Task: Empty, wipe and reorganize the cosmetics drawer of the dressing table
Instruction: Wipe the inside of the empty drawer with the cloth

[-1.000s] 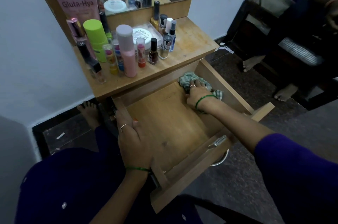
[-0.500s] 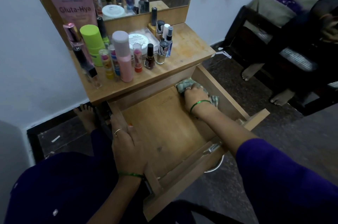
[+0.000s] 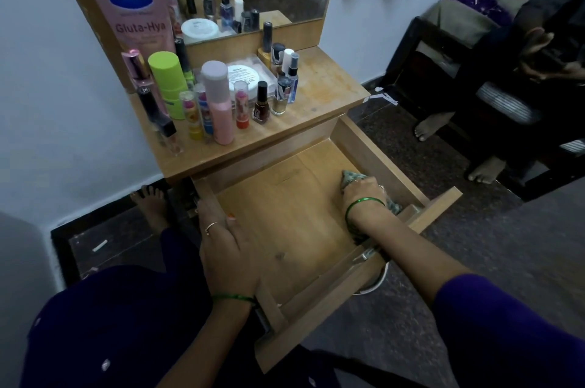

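Left hand (image 3: 228, 248) grips the drawer (image 3: 285, 204) by its left wall, steadying it; right hand (image 3: 364, 194) clutches the cloth (image 3: 349, 176), wiping the right side.

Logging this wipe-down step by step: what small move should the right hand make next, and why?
Probably sweep the cloth leftward across the drawer floor. The right hand grips the cloth by the drawer's right wall near the front, the floor's middle and left lie bare, and the left hand holds the left wall, steadying it.
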